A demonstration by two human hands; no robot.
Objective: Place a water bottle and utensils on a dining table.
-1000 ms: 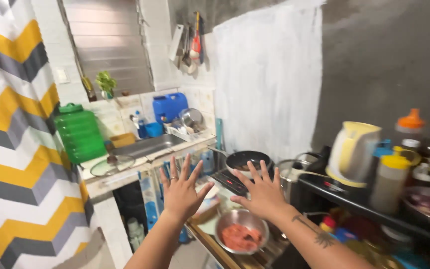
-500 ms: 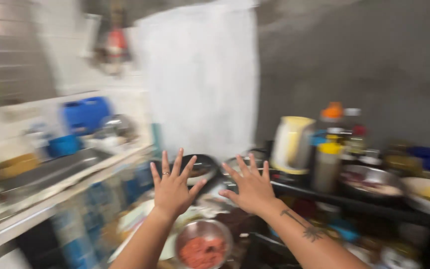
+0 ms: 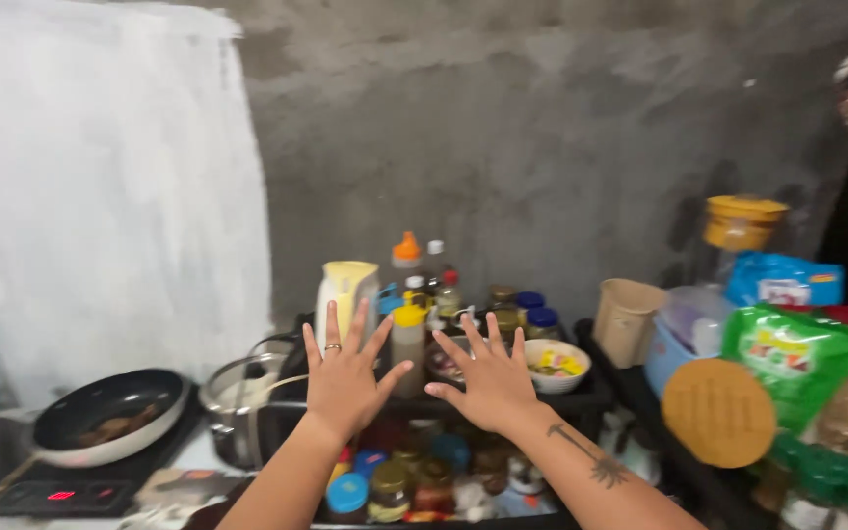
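Left hand: the left hand (image 3: 344, 378) is held up in the air, back toward the camera, all fingers spread wide and holding nothing; a ring sits on one finger.
Right hand: the right hand (image 3: 490, 383) is raised the same way just beside it, fingers fanned wide and empty; a tattoo marks the forearm below it.
Gap between hands: the two hands are apart, thumbs pointing toward each other without touching.
Nearest things: a squeeze bottle with a yellow cap (image 3: 407, 344) shows in the gap between the hands, standing upright on the black shelf (image 3: 591, 397) behind them.
Kettle: a pale yellow and white electric kettle (image 3: 345, 294) stands above the left hand's fingertips, on the same shelf.
Bottles: a bottle with an orange cap (image 3: 405, 257) and several dark-lidded jars (image 3: 530, 316) stand behind the squeeze bottle, close against the grey concrete wall (image 3: 542, 128).
Bowl: a small white bowl (image 3: 556, 363) with yellow pieces inside sits just right of the right hand.
Lower shelf: jars with coloured lids (image 3: 390, 483) crowd the level beneath the wrists.
Left side: a steel pot (image 3: 238, 397) stands left of the left hand; further left a black frying pan (image 3: 110, 417) rests on an induction cooker (image 3: 51, 488) with a red display lit.
Right side: a tan cup (image 3: 627, 319), a green packet (image 3: 797, 358), a blue packet (image 3: 785, 280) and a yellow-lidded container (image 3: 743, 221) stand well apart from the hands.
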